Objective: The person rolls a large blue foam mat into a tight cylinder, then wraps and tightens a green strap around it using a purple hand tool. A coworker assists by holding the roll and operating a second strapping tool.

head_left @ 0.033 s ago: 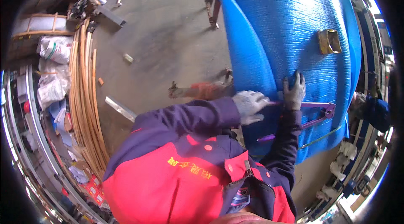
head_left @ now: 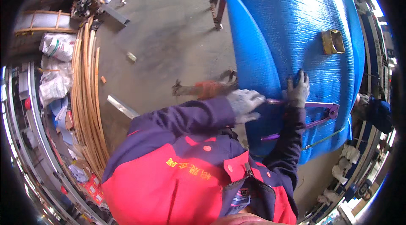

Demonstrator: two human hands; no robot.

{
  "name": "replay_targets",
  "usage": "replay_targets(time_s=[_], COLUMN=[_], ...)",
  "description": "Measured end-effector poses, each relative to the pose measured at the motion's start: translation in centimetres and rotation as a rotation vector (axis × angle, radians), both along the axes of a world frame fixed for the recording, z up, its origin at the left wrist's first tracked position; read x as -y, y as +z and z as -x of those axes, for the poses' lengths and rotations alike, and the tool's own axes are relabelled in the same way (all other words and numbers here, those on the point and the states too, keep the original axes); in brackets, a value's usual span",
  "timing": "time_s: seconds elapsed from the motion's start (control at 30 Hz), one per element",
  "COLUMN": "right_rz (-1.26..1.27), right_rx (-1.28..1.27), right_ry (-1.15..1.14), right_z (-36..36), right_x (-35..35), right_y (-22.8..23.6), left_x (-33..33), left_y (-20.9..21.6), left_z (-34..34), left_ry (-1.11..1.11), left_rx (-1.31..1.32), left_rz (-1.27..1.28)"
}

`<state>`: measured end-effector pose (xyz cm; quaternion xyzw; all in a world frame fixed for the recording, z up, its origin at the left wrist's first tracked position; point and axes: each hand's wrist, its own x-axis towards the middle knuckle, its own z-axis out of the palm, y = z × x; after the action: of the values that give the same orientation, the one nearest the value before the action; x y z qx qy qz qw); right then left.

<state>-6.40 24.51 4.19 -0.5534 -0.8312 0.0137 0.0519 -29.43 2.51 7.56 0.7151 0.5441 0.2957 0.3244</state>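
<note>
A large bundle in shiny blue foam wrap (head_left: 270, 26) fills the upper right. My right hand (head_left: 299, 91), in a grey glove, lies on the wrap with thumb and fingers apart. Across the wrap lies a purple tool with two long handles (head_left: 316, 105), joined at a hinge on its right end; my right forearm covers part of it. My left hand (head_left: 244, 104), gloved too, is by the left tip of the upper handle, fingers stretched and thumb apart. Whether its fingertips touch the handle is unclear. A thin yellowish strap (head_left: 325, 138) runs across the wrap near the tool.
A yellow-brown squarish ring (head_left: 333, 42) sits on the wrap. Long wooden strips (head_left: 86, 98), white sacks (head_left: 57, 47) and metal rails (head_left: 38, 111) line the left. A metal bar (head_left: 122, 106) and rusty stands (head_left: 205, 89) are on the floor. A person in dark blue (head_left: 379, 114) seems to be at right.
My left hand has shifted slightly left, away from the tip of the upper purple handle. My right hand stays on the blue wrap. The whole view has shifted a little.
</note>
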Motion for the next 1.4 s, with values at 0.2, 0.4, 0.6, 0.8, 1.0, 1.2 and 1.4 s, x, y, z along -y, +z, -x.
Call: replay_targets(time_s=[0.2, 0.4, 0.6, 0.8, 1.0, 1.2, 1.4], right_rz=[-0.008, 0.079, 0.121, 0.108, -0.064, -0.065, -0.138], right_rx=[0.004, 0.074, 0.117, -0.025, -0.281, -0.280, -0.165], right_ry=[-0.029, -0.181, -0.283, -0.381, -0.083, 0.101, 0.160], right_z=[-0.9, 1.3, 2.6, 7.9, 29.6, 50.1, 65.4], right_x=[-0.5, 0.1, 0.1, -1.6, 0.6, 1.2, -5.1], right_y=[-2.0, 0.5, 0.4, 2.2, 3.5, 10.3, 10.9], left_x=[18.8, 33.5, 49.3, 59.9, 56.2, 34.5, 3.8], left_y=[-2.9, -10.7, -18.0, -18.1, -22.2, -27.9, -22.7], left_z=[6.8, 13.4, 21.8, 33.0, 55.2, 79.3, 81.5], left_ry=[0.390, 0.667, 0.696, 0.671, 0.627, 0.326, 0.847], left_rx=[-0.203, -0.342, -0.374, -0.164, -0.239, -0.735, 0.236], left_rz=[0.153, 0.480, 0.859, 1.214, 1.208, 0.861, 0.340])
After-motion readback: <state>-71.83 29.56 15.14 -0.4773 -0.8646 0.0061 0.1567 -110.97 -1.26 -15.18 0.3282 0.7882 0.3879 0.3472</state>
